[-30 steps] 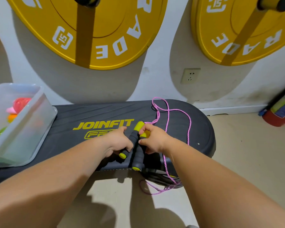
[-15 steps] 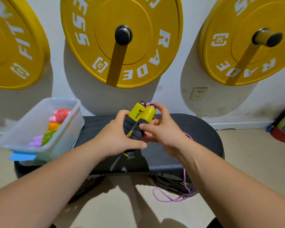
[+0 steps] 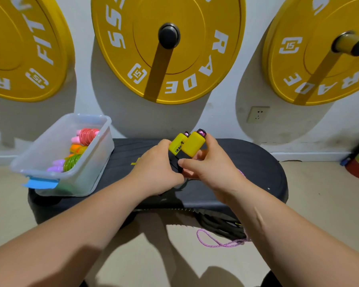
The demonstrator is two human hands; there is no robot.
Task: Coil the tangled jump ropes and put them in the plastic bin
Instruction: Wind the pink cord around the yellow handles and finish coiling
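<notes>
Both my forearms come in from the bottom corners and meet over the middle of the black oval plastic step platform. I've got the two black foam jump-rope handles with the chunky yellow plastic ends held side by side, touching, yellow ends pointing up and tipped a bit to the right. My left hand is curled around the black foam lower down, knuckles facing me. My right hand grips from the other side, thumb laid across the front of the foam and fingers wrapped round behind the right yellow end. So both hands are clamped on the handles, held just above the step and not resting on it. The thin pink braided cord hangs down past my right wrist, and a loose loop of it lies on the beige floor just in front of the step. The clear rectangular plastic bin sits on the left end of the step, apart from my hands, with a strip of blue tape on its near end. Inside it are coiled ropes in red, orange and green. Three big yellow round weight plates hang on the white wall behind.
</notes>
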